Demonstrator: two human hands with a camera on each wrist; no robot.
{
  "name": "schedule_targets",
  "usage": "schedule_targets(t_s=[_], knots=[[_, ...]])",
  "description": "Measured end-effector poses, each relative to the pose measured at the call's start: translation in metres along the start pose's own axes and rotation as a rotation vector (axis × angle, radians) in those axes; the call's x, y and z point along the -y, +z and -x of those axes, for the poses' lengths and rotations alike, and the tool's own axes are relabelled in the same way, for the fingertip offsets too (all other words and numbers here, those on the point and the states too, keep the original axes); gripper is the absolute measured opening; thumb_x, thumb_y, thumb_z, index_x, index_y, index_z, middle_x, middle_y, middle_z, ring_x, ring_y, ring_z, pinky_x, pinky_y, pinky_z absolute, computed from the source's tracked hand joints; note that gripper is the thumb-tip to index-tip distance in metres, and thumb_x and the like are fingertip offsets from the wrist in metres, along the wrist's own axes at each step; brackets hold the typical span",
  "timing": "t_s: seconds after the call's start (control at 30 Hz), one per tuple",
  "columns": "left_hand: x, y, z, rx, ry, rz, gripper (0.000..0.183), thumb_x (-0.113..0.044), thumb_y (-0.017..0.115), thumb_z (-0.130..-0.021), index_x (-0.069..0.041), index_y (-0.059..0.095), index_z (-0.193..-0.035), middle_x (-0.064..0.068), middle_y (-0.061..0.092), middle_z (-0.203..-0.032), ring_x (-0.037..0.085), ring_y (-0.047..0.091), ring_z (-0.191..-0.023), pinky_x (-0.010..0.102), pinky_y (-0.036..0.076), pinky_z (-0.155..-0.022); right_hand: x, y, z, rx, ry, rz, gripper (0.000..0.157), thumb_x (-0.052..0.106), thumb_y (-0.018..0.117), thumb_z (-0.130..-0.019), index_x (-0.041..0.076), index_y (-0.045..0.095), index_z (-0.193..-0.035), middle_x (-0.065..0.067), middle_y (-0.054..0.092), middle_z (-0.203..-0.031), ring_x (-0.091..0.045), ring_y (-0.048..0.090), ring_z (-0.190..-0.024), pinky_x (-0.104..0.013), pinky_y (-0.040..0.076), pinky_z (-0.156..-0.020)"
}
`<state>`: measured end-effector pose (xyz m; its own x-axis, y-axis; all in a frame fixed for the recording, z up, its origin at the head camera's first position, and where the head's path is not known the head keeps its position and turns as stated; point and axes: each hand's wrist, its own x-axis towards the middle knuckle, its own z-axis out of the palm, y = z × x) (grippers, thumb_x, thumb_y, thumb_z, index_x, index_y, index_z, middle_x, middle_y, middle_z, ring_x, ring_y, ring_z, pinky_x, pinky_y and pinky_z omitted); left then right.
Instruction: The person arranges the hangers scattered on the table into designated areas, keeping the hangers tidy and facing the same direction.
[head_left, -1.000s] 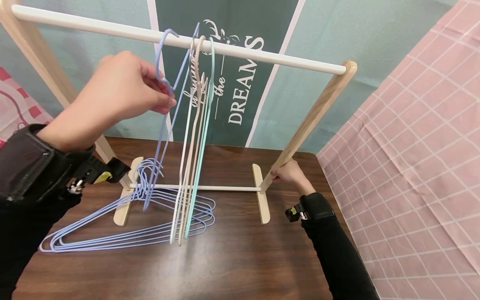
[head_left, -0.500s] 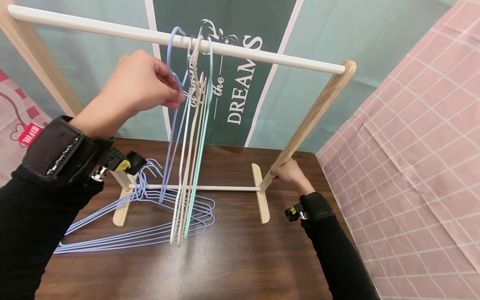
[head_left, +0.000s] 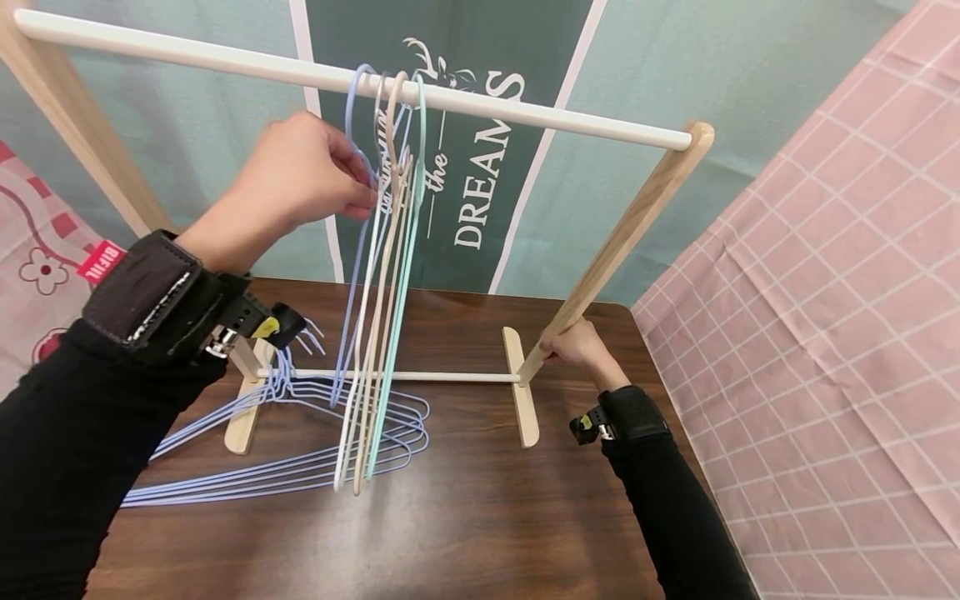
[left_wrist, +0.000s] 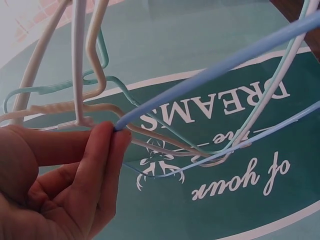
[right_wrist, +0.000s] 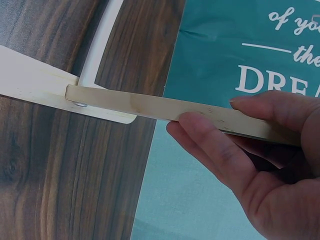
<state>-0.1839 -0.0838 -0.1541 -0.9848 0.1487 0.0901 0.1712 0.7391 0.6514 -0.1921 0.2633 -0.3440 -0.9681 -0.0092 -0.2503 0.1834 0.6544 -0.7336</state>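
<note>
Currently, the tabletop [head_left: 480, 533] carries the rack [head_left: 187, 52]. Stacked blue hangers [head_left: 279, 385] lie at the rack's left foot [head_left: 240, 433]; white, beige and mint hangers [head_left: 379, 300] hang from its top bar [head_left: 525, 110]. Your left hand [head_left: 307, 171] pinches another blue hanger [left_wrist: 200, 80] there; your right hand [head_left: 581, 343] grips the rack's right upright [head_left: 637, 204].

A thin blue hanger [left_wrist: 210, 75] is hanging upright by its hook from the white bar [head_left: 570, 119] of a wooden rack [head_left: 633, 229], the left hand [head_left: 311, 171] pinching it below the hook. White, beige and mint hangers [head_left: 422, 133] are hanging just beside it. The right hand [head_left: 581, 346] is gripping the rack's pale upright low down.
</note>
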Motion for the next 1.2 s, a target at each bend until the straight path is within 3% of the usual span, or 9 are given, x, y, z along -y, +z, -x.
schedule_targets(t_s=[0.33,0.63,0.93,1.07,1.2], knots=[[0.0,0.0031,0.0012,0.028,0.034,-0.016,0.02,-0.018,0.069,-0.078,-0.003,0.07,-0.092,0.005,0.069,-0.081,0.022,0.06,-0.083,0.034,0.036,-0.072,0.0006,-0.0009,0.0012,0.002,-0.003,0.025,0.022,-0.007,0.055,-0.08,-0.013,0.06,-0.1,-0.028,0.061,-0.093,-0.037,0.064,-0.083,-0.031,0.053,-0.061],[0.0006,0.0004,0.0026,0.083,0.023,0.003,0.023,-0.02,0.069,-0.08,-0.002,0.07,-0.094,0.0,0.069,-0.072,0.006,0.063,-0.062,0.031,0.036,-0.072,0.0014,-0.0016,0.0016,0.013,0.005,0.041,0.023,-0.005,0.055,-0.08,-0.013,0.06,-0.101,-0.028,0.062,-0.092,-0.027,0.066,-0.074,-0.031,0.053,-0.06],[0.0021,-0.0014,0.0073,0.145,0.005,0.059,0.023,-0.014,0.068,-0.082,0.002,0.066,-0.098,0.005,0.069,-0.076,0.009,0.065,-0.062,0.035,0.042,-0.082,0.001,-0.0011,0.0004,0.017,0.01,0.025,0.023,-0.003,0.056,-0.082,-0.012,0.057,-0.103,-0.029,0.06,-0.096,-0.036,0.063,-0.086,-0.031,0.053,-0.063],[0.0039,-0.0006,0.0083,0.163,-0.001,0.11,0.024,-0.01,0.066,-0.083,0.005,0.064,-0.101,0.013,0.068,-0.085,0.012,0.066,-0.064,0.027,0.05,-0.069,0.0007,-0.0009,0.0,0.016,0.009,0.012,0.024,-0.004,0.055,-0.082,-0.014,0.056,-0.104,-0.031,0.058,-0.1,-0.036,0.063,-0.087,-0.031,0.053,-0.063],[0.0073,-0.0011,0.0077,0.188,-0.011,0.139,0.025,-0.009,0.064,-0.084,0.006,0.062,-0.104,0.015,0.067,-0.091,0.013,0.066,-0.065,0.023,0.051,-0.061,0.0008,-0.0008,0.0011,0.013,0.013,0.007,0.025,-0.004,0.056,-0.081,-0.013,0.056,-0.104,-0.031,0.058,-0.1,-0.036,0.063,-0.088,-0.031,0.053,-0.063]])
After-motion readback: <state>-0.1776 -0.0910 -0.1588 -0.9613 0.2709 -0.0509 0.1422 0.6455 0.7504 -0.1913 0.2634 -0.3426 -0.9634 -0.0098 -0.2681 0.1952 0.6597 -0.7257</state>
